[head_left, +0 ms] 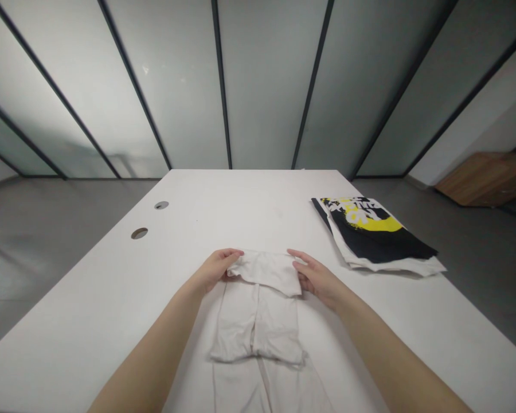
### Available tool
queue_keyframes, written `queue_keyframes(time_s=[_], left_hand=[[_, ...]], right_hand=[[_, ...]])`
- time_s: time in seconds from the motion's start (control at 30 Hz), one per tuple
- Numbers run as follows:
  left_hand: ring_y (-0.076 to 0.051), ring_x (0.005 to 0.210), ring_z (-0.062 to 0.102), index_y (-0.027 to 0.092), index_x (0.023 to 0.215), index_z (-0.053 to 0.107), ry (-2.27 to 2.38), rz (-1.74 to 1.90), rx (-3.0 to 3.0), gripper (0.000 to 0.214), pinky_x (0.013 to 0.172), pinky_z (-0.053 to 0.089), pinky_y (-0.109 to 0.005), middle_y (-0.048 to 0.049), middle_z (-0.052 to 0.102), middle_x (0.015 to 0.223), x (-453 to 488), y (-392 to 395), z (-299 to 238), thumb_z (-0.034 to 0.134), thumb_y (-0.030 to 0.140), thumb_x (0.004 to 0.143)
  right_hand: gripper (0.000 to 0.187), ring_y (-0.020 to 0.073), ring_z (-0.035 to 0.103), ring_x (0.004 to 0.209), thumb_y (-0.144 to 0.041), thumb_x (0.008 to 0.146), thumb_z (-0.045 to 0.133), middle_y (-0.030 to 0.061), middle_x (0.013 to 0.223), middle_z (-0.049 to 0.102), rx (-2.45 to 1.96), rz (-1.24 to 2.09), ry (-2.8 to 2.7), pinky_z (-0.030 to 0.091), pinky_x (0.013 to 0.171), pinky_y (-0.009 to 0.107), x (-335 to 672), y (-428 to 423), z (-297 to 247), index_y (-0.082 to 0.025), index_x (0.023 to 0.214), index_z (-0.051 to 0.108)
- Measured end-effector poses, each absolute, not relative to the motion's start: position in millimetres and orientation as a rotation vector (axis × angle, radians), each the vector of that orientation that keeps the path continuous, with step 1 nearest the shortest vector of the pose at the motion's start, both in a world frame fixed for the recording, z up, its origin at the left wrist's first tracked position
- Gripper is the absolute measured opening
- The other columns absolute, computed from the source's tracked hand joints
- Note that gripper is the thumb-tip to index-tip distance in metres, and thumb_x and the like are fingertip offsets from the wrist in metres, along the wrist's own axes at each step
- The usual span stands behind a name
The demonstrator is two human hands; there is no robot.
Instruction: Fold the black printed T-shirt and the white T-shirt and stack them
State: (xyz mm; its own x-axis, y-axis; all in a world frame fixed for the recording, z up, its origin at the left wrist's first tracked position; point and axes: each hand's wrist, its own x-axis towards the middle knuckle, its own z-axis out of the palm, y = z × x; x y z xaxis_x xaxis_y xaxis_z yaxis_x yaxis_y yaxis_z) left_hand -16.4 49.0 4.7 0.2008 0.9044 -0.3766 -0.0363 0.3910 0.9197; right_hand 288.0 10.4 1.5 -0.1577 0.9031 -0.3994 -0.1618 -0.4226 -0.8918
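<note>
White garment [258, 327], folded in layers, lies on bench [90, 310] nr the near edge, top fold [269, 272] at its far end. L hand [215, 271] pinches fold's left edge; R hand [317, 280] cupped at right edge, grip unclear. Black-and-yellow printed tee [372, 235] folded, right of garment.

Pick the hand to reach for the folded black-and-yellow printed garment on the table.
Right, probably. The right hand lies on that garment's side of the table, much closer to it. The left hand is farther off, on the opposite side of the folded white garment, and would have to cross it.
</note>
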Motion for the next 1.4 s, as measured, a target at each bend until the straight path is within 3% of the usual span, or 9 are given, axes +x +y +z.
queue_keyframes(time_s=[0.2, 0.37, 0.47, 0.57, 0.67, 0.83, 1.1, 1.4], left_hand=[[-0.012, 0.055, 0.056, 0.017, 0.109, 0.081, 1.271, 0.936, 1.042, 0.037, 0.046, 0.042, -0.019, -0.0031, 0.071, 0.073, -12.3, 50.1, 2.4, 0.081, 0.041, 0.081], [-0.014, 0.066, 0.067, 0.015, 0.116, 0.079, 1.158, 0.904, 0.887, 0.042, 0.057, 0.051, -0.022, -0.009, 0.078, 0.091, -20.1, 53.8, 3.8, 0.084, 0.028, 0.076], [-0.013, 0.067, 0.068, 0.015, 0.122, 0.077, 1.122, 0.807, 0.836, 0.05, 0.06, 0.053, -0.022, -0.0103, 0.079, 0.097, -22.8, 52.8, 3.2, 0.083, 0.016, 0.072], [-0.013, 0.068, 0.069, 0.017, 0.126, 0.076, 1.087, 0.801, 0.831, 0.056, 0.06, 0.053, -0.022, -0.01, 0.079, 0.101, -21.2, 50.3, 1.1, 0.08, 0.011, 0.07], [-0.016, 0.075, 0.072, 0.018, 0.127, 0.074, 1.067, 0.827, 0.815, 0.051, 0.065, 0.056, -0.024, -0.0114, 0.079, 0.104, -17.4, 49.3, -1.0, 0.08, 0.017, 0.076], [-0.021, 0.09, 0.075, 0.016, 0.122, 0.076, 1.083, 0.863, 0.819, 0.042, 0.078, 0.058, -0.029, -0.0144, 0.08, 0.111, -10.5, 57.7, -9.5, 0.083, 0.029, 0.083], [-0.019, 0.083, 0.076, 0.013, 0.125, 0.075, 1.123, 1.007, 0.838, 0.046, 0.076, 0.059, -0.028, -0.0123, 0.081, 0.104, -6.8, 105.4, -16.4, 0.081, 0.016, 0.079], [-0.015, 0.076, 0.073, 0.01, 0.139, 0.067, 1.021, 1.305, 1.001, 0.058, 0.072, 0.058, -0.024, -0.0149, 0.079, 0.109, -7.0, 200.4, 60.7, 0.077, 0.013, 0.082]], right_hand=[[0.038, 0.0187, 0.073, 0.081, -0.029, 0.079, 0.079, 0.0038, 0.095, 0.08, -1.295, 1.531, -0.943, 0.059, 0.072, 0.027, 277.6, 16.2, -11.9, -0.022, 0.117, 0.076], [0.031, 0.0203, 0.074, 0.088, -0.028, 0.074, 0.078, 0.0059, 0.097, 0.081, -1.261, 1.44, -0.795, 0.06, 0.078, 0.028, 281.9, 19.7, -8.9, -0.022, 0.105, 0.077], [0.035, 0.0197, 0.074, 0.084, -0.022, 0.073, 0.075, 0.0058, 0.093, 0.08, -1.297, 1.512, -0.758, 0.06, 0.073, 0.027, 282.8, 17.0, -5.0, -0.021, 0.109, 0.075], [0.054, 0.0182, 0.074, 0.079, -0.016, 0.074, 0.072, 0.0029, 0.094, 0.079, -1.3, 1.649, -0.737, 0.059, 0.066, 0.026, 281.6, 12.5, -0.5, -0.025, 0.127, 0.069], [0.065, 0.0183, 0.075, 0.081, -0.017, 0.078, 0.073, 0.0012, 0.096, 0.079, -1.262, 1.723, -0.709, 0.06, 0.067, 0.026, 280.7, 10.1, 2.5, -0.029, 0.14, 0.061], [0.065, 0.0203, 0.077, 0.087, -0.025, 0.085, 0.074, 0.0029, 0.103, 0.081, -1.238, 1.718, -0.701, 0.062, 0.072, 0.03, 277.3, 13.9, -4.1, -0.032, 0.148, 0.056], [0.04, 0.0206, 0.077, 0.09, -0.016, 0.084, 0.065, 0.0067, 0.095, 0.081, -1.281, 1.587, -0.793, 0.062, 0.08, 0.03, 267.4, 64.4, -6.2, -0.02, 0.123, 0.071], [0.042, 0.0159, 0.07, 0.078, -0.012, 0.083, 0.056, 0.0044, 0.095, 0.079, -1.137, 1.25, -0.987, 0.056, 0.071, 0.026, 254.0, 182.6, 70.2, -0.018, 0.122, 0.072]])
